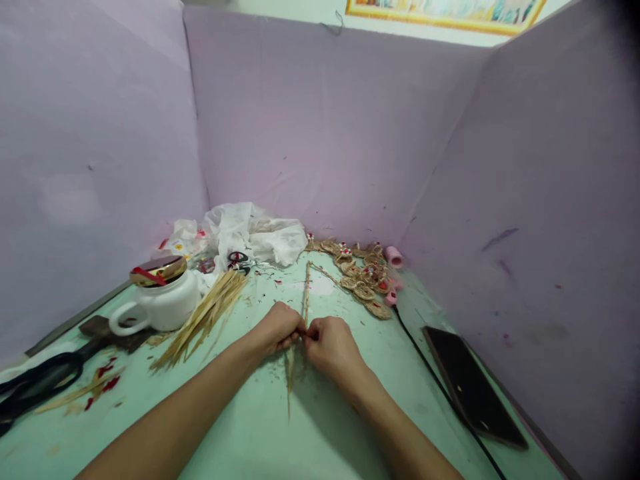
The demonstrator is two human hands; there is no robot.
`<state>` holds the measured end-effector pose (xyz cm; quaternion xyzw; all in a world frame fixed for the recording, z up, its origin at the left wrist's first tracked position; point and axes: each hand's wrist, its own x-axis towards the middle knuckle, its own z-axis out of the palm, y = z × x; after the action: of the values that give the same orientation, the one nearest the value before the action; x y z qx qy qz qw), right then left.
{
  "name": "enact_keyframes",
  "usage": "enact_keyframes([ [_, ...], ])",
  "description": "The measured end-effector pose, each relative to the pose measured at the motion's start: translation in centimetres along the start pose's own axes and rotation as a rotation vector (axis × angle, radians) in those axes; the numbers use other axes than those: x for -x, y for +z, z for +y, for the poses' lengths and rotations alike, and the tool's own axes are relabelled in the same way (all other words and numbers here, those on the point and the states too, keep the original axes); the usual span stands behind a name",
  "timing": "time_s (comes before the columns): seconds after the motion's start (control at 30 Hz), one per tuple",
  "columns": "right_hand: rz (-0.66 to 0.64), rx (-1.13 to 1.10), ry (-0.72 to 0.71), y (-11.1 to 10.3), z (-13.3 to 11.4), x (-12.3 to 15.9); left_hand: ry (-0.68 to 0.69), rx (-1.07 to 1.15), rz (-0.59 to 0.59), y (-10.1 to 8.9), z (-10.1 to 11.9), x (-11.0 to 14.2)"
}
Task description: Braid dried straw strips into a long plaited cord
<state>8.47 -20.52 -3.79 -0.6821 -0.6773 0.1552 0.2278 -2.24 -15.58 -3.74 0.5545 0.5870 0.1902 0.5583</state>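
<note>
Fingertips together at mid-table, my left hand and my right hand both pinch a thin braid of dried straw. From my fingers the braid runs away from me, then bends right towards a pile of coiled straw pieces with small red and white bits. Loose straw ends hang below my hands, pointing towards me. Left of my left hand lies a bundle of flat straw strips. The exact spot gripped is hidden by my fingers.
On the left are a white mug with a gold-and-red lid, large black-handled scissors and red scraps. White plastic bags and small scissors lie behind. At right are a dark tablet-like slab, a black cable and a pink spool. Lilac panels enclose the table.
</note>
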Motion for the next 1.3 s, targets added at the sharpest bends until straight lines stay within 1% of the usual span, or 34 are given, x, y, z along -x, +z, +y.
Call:
enact_keyframes([
  [0.07,-0.009,0.004,-0.036,-0.2,-0.1,0.2,0.023,-0.015,-0.051,-0.4,0.0,0.0],
  [0.17,-0.111,-0.076,-0.013,-0.8,0.3,-0.2,0.120,-0.022,-0.110,-1.1,-0.1,-0.1],
  [0.2,-0.120,-0.125,0.021,-1.1,0.6,-0.4,0.151,-0.005,-0.126,-1.3,-0.1,-0.1],
  [0.27,-0.077,-0.280,0.114,-1.3,1.1,-1.0,0.182,0.027,-0.156,-1.5,-0.1,-0.1],
  [0.3,-0.051,-0.393,0.168,-1.3,1.3,-1.3,0.183,0.036,-0.172,-1.6,-0.1,-0.1],
  [0.33,-0.056,-0.529,0.222,-1.2,1.4,-1.5,0.180,0.040,-0.188,-1.7,-0.1,-0.2],
  [0.37,-0.106,-0.674,0.274,-0.9,1.4,-1.6,0.176,0.041,-0.204,-1.7,-0.2,-0.2],
  [0.4,-0.189,-0.809,0.319,-0.7,1.3,-1.7,0.175,0.042,-0.219,-1.8,-0.2,-0.2],
  [0.43,-0.270,-0.910,0.354,-0.3,1.2,-1.7,0.179,0.041,-0.232,-1.7,-0.2,-0.2],
  [0.47,-0.324,-0.966,0.378,0.0,1.1,-1.7,0.187,0.037,-0.242,-1.7,-0.1,-0.2],
  [0.5,-0.345,-0.977,0.389,0.3,1.1,-1.7,0.192,0.026,-0.244,-1.7,-0.1,-0.1],
  [0.57,-0.311,-0.915,0.374,0.8,1.1,-1.7,0.189,-0.023,-0.233,-1.7,0.1,0.1],
  [0.67,-0.284,-0.836,0.328,1.2,1.5,-1.8,0.180,-0.169,-0.162,-1.9,0.5,0.4],
  [0.8,-0.289,-0.881,0.322,1.6,1.9,-2.0,0.244,-0.464,0.033,-2.0,0.6,0.9],
  [0.87,-0.280,-0.944,0.334,1.8,1.9,-2.0,0.270,-0.603,0.107,-1.2,0.4,1.6],
  [1.0,-0.240,-1.036,0.386,2.1,1.7,-1.8,0.341,-0.828,0.276,1.3,0.1,3.7],
  [1.03,-0.229,-1.047,0.391,2.2,1.6,-1.8,0.363,-0.866,0.296,1.7,0.1,4.1],
  [1.07,-0.225,-1.059,0.390,2.3,1.7,-1.7,0.379,-0.885,0.288,1.8,0.2,4.3],
  [1.1,-0.230,-1.070,0.384,2.3,1.7,-1.7,0.379,-0.880,0.252,1.6,0.4,4.5],
  [1.17,-0.259,-1.078,0.363,2.3,1.9,-1.8,0.327,-0.770,0.137,0.4,0.9,4.3],
  [1.2,-0.282,-1.075,0.347,2.2,2.0,-1.8,0.274,-0.657,0.070,-0.4,1.3,4.0],
  [1.23,-0.305,-1.070,0.331,2.2,2.0,-1.8,0.225,-0.514,0.046,-1.2,1.5,3.7],
  [1.27,-0.326,-1.065,0.317,2.1,2.1,-1.7,0.193,-0.363,0.060,-1.9,1.7,3.3],
  [1.3,-0.341,-1.063,0.305,2.0,2.1,-1.7,0.135,-0.228,0.047,-2.4,1.7,2.8],
])
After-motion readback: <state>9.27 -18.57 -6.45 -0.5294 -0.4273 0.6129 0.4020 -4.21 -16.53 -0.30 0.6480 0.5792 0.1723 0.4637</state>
